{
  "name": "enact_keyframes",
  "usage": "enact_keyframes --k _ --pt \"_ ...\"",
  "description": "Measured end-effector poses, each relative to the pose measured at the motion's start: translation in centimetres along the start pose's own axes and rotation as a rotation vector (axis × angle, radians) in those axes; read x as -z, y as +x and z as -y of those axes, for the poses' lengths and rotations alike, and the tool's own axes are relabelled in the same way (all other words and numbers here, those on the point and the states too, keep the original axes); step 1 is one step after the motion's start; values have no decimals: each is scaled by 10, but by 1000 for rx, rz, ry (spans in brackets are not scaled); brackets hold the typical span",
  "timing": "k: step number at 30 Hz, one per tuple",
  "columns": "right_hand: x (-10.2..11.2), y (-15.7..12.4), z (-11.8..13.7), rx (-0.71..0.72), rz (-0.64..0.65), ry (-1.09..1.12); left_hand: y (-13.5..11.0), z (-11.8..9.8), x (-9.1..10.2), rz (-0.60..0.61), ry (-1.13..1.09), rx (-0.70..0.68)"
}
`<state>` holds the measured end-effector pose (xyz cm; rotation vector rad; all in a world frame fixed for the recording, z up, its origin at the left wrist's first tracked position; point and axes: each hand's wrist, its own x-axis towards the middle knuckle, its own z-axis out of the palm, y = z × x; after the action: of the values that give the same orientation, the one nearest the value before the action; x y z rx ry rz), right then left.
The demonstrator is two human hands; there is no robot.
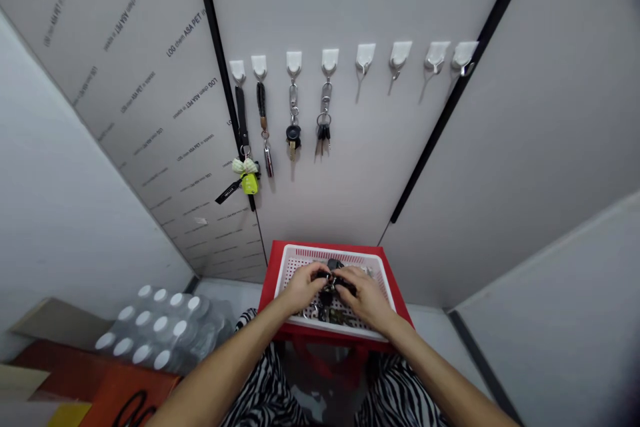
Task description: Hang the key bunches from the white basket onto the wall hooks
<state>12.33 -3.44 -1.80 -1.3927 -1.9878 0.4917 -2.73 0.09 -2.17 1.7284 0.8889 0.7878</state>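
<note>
My left hand (306, 287) and my right hand (367, 295) meet over a white plastic basket (285, 268). Both have their fingers closed on a dark bunch of keys (331, 282), partly covered by the fingers. Below the hands, more keys (340, 315) and dark key fobs lie on the perforated basket floor. The basket sits on a red box (269, 287) in front of my knees. On the wall ahead hang a key ring with black-headed keys (323, 133), a key with a round black fob (293, 137), a braided strap (261, 103), and a black strap (241, 117) with a yellow-green charm (249, 183).
White adhesive hooks (365, 57) form a row across the grey cabinet panel (350, 193). Wrapped water bottles (160, 323) stand at the lower left, beside an orange-red surface (115, 383). Panels close in on both sides.
</note>
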Motion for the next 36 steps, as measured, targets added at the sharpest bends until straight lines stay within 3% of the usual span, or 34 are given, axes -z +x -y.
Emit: enact_keyframes --k 10,14,21,27,31,36 --pt "3 2 6 -252 28 356 -4 -11 4 -146 74 -59" --pt "1 6 9 -256 38 437 -6 -15 4 -129 125 -104" --pt "7 13 22 -253 39 397 -8 -27 7 -116 258 -225" --pt "52 42 39 -182 -3 372 7 -57 26 -214 400 -306" --pt "95 77 67 -128 -82 350 30 -95 41 -286 391 -355" --pt "138 125 104 -80 -278 410 72 -147 54 -369 269 -401"
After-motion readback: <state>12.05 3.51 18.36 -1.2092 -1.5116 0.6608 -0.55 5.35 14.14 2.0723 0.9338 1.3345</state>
